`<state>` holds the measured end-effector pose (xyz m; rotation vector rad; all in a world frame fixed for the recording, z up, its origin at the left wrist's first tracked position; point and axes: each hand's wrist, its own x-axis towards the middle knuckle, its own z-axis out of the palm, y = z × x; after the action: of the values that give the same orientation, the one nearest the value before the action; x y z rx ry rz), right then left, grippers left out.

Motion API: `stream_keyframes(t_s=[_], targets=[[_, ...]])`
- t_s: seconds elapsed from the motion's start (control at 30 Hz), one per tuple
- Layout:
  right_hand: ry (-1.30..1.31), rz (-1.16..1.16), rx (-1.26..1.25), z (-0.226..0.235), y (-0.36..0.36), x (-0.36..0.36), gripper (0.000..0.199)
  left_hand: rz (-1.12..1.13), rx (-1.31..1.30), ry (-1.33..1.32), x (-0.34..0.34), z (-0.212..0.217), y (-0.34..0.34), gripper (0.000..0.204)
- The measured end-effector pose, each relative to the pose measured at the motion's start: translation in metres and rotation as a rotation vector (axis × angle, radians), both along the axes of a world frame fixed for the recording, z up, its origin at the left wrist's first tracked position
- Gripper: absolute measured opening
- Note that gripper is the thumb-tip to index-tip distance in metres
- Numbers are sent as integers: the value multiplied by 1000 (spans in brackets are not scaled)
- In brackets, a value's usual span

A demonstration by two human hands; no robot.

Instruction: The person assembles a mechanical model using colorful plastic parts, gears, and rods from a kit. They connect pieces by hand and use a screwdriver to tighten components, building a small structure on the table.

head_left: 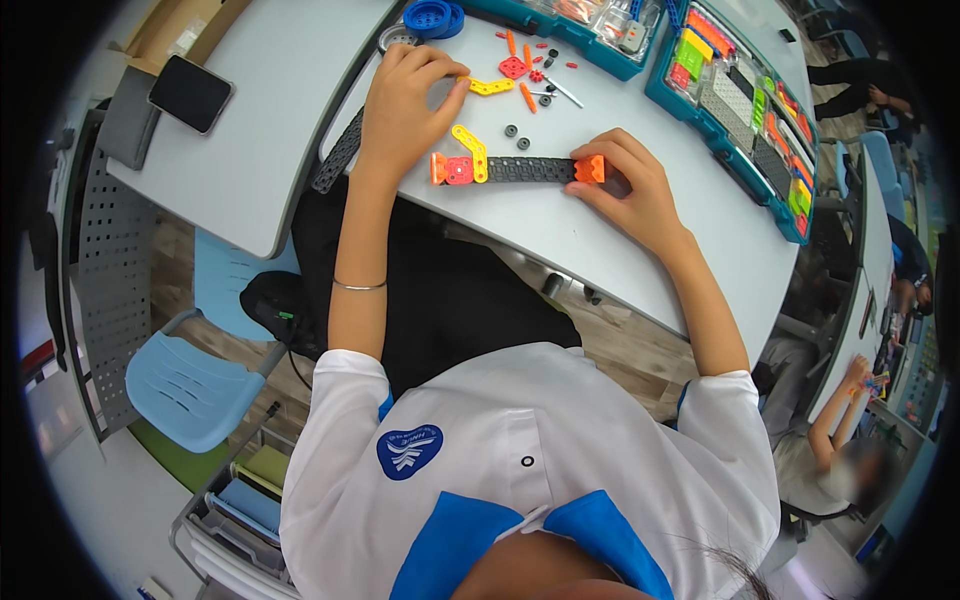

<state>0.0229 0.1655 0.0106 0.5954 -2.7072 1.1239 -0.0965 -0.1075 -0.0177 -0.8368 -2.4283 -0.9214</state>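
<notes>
My left hand [412, 105] pinches the left end of a yellow bent beam [490, 88] between thumb and index finger, at the table's far left. My right hand [637, 190] is closed on the orange end piece [590, 170] of a long black slotted beam [530, 170]. That beam lies crosswise on the table. Its left end carries a red block [459, 170], an orange piece [438, 169] and another yellow bent beam [470, 148] angled up and to the left. Two small dark wheels [517, 137] lie just beyond the black beam.
Orange pins [528, 97], a red plate [514, 67] and a grey rod [564, 91] are scattered farther back. Blue wheels [428, 18] stand beyond my left hand. A teal parts case [735, 140] is at the right. A phone [191, 94] lies on the left table.
</notes>
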Motion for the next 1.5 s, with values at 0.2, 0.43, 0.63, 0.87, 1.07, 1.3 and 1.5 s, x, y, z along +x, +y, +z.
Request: stream_keyframes(t_s=[0.2, 0.43, 0.63, 0.87, 1.07, 1.3, 1.5], targets=[[-14, 6, 3, -2, 3, 2, 32, 51, 10, 52, -1, 0, 0, 13], [68, 35, 15, -5, 3, -3, 37, 100, 10, 172, -3, 0, -3, 14], [65, 9, -1, -10, 6, -4, 39, 22, 703, -293, 34, -2, -18, 29], [124, 18, -171, -7, 5, -6, 32, 14, 367, -206, 107, -3, -5, 73], [64, -39, -92, 23, 1, -47, 26, 158, 323, -180, 113, -5, 2, 63], [19, -92, 455, 20, -46, -99, 16, 185, 374, -247, 122, -3, 6, 56], [73, -49, 482, 12, -54, -98, 12, 221, 397, -311, 123, 0, 9, 71]])
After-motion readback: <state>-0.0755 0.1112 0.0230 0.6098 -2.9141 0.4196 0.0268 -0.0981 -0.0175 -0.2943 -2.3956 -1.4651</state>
